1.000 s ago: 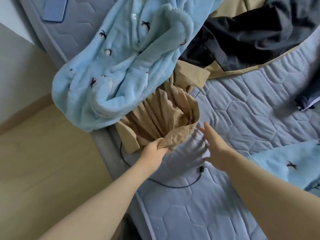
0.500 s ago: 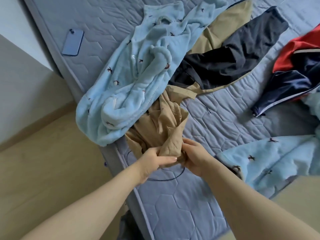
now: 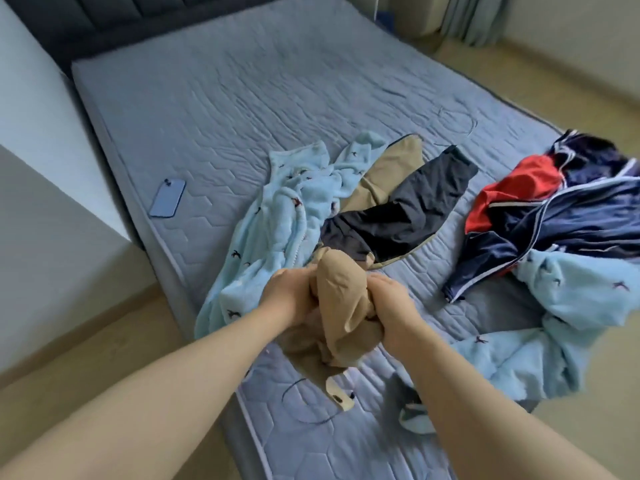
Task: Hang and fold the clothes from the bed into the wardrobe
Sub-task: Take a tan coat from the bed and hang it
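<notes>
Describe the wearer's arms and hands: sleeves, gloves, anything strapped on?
Left hand and right hand are bare: no gloves, and no watch, band or cable at either wrist. Left forearm and right forearm show no sleeve up to the frame edge. Fingers partly hidden, so rings cannot be ruled out.

Phone (image 3: 167, 203) left of clothes (image 3: 398, 216)

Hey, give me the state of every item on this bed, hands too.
Tan garment: bunched, held up.
Left hand: grips it.
Right hand: grips it.
Left fleece: crumpled on mattress.
Dark garment: lying spread.
Navy-red jacket: crumpled.
Right fleece: heaped at edge.
Phone: lying face down.
</notes>
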The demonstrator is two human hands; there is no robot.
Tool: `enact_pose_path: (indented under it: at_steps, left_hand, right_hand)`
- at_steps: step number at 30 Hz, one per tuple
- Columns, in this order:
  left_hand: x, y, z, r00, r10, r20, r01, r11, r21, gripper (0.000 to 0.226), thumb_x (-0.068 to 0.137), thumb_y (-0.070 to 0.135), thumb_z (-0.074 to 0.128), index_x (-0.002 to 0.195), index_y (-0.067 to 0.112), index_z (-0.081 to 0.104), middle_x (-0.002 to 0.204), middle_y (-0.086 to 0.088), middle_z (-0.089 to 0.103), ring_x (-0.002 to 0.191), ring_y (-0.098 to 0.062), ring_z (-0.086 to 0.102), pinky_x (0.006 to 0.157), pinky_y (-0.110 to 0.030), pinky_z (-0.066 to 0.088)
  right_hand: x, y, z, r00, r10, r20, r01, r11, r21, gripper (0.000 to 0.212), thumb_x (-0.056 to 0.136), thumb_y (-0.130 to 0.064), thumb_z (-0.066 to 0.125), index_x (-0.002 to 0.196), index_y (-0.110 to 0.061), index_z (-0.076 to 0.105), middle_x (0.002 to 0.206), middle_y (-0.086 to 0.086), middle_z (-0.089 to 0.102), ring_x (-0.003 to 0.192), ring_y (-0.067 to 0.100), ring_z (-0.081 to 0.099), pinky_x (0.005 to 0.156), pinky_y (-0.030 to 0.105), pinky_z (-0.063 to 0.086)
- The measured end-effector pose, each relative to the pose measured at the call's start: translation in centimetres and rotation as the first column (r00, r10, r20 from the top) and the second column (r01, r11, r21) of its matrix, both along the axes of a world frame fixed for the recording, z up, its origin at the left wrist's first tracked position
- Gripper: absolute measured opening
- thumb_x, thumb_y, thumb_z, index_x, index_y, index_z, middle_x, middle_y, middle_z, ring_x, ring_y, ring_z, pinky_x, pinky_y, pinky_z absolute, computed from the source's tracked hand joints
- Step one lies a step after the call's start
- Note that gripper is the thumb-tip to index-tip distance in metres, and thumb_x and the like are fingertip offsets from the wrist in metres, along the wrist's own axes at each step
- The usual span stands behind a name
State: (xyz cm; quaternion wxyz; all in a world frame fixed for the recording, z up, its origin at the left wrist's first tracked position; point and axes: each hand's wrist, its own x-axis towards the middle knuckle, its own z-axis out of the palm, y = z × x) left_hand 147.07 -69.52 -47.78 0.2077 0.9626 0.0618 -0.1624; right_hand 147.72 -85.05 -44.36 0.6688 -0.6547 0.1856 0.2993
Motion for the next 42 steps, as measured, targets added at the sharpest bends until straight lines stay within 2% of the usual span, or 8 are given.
enact_pose_path:
  at_steps: [7,15,21,27,31,33,37,42]
  left_hand:
    - [4.3,-1.8,15.3,0.813,0.533,0.235,-0.382,0.793,-0.474,0.02,0.086,0.029,0.057,0.07,0.021,0.047,0.079,-0.001,0.065,0.086,-0.028,0.061,0.065,-0.027,0.039]
    - [6.8,-2.5,33.4,0.73,0.682,0.05,-0.188,0.271,-0.944,0.024,0.095,0.005,0.044,0.08,0.022,0.05,0.081,0.001,0.057,0.074,-0.015,0.063,0.051,-0.024,0.051]
    - [3.2,-2.3,45.3,0.806,0.592,0.022,0.091,-0.087,-0.992,0.016,0.096,0.017,0.046,0.086,0.018,0.058,0.074,-0.003,0.063,0.065,-0.017,0.06,0.043,-0.023,0.052]
    - [0.2,-1.4,52.3,0.812,0.562,0.158,0.226,-0.054,-0.973,0.029,0.099,0.006,0.034,0.073,0.013,0.045,0.075,-0.001,0.048,0.066,-0.009,0.048,0.06,-0.017,0.05]
    - [-1.4,0.4,55.8,0.805,0.561,0.195,0.387,-0.246,-0.889,0.01,0.097,0.007,0.042,0.095,0.009,0.052,0.081,-0.003,0.056,0.073,-0.013,0.056,0.054,-0.02,0.054]
    - [-1.3,1.3,56.8,0.782,0.543,0.307,0.457,-0.163,-0.875,0.016,0.095,0.007,0.045,0.11,0.011,0.048,0.09,-0.004,0.057,0.084,-0.016,0.057,0.073,-0.027,0.055]
    - [-0.5,2.6,54.7,0.722,0.535,0.439,0.258,0.381,-0.888,0.025,0.094,0.014,0.05,0.118,0.007,0.054,0.103,-0.009,0.061,0.096,-0.022,0.059,0.091,-0.037,0.048]
    - [-1.5,4.3,46.0,0.957,0.171,0.236,0.078,0.63,-0.773,0.027,0.091,0.038,0.05,0.108,0.019,0.059,0.084,0.005,0.066,0.08,-0.01,0.06,0.082,-0.03,0.046]
  right_hand:
    - [4.4,-1.7,13.3,0.973,-0.208,0.098,0.162,0.923,0.349,0.038,0.089,-0.036,0.055,0.124,-0.022,0.057,0.115,0.008,0.066,0.099,0.024,0.061,0.079,0.036,0.05]
    - [4.0,-0.8,24.0,0.805,0.339,0.487,-0.046,0.854,-0.519,0.106,0.035,-0.06,0.064,0.134,-0.041,0.031,0.129,-0.007,0.052,0.125,0.024,0.044,0.105,0.046,0.035]
    - [4.0,0.2,31.4,0.714,0.224,0.664,-0.056,0.963,-0.264,0.035,0.076,-0.029,0.073,0.104,-0.034,0.052,0.11,-0.006,0.064,0.099,0.013,0.061,0.086,0.03,0.05]
    - [3.0,2.9,39.3,0.712,-0.012,0.702,-0.062,0.995,0.079,0.007,0.089,-0.023,0.061,0.095,-0.026,0.058,0.093,0.0,0.066,0.084,0.017,0.063,0.067,0.027,0.05]
    - [1.8,4.5,43.4,0.729,-0.166,0.664,-0.15,0.908,0.391,0.011,0.095,-0.022,0.052,0.103,-0.018,0.058,0.075,-0.001,0.069,0.066,0.011,0.065,0.057,0.023,0.053]
    - [1.4,5.0,45.0,0.774,-0.195,0.603,-0.156,0.863,0.48,0.019,0.095,-0.029,0.051,0.105,-0.017,0.061,0.073,0.002,0.071,0.062,0.015,0.067,0.053,0.024,0.053]
    - [0.6,5.1,46.1,0.849,-0.196,0.49,-0.129,0.824,0.552,0.026,0.094,-0.032,0.05,0.091,-0.01,0.062,0.073,0.008,0.068,0.066,0.021,0.064,0.062,0.031,0.052]
    - [0.3,4.6,45.2,0.814,-0.313,0.49,0.014,0.853,0.522,0.019,0.095,-0.019,0.051,0.084,-0.006,0.058,0.064,0.009,0.065,0.051,0.017,0.06,0.031,0.014,0.042]
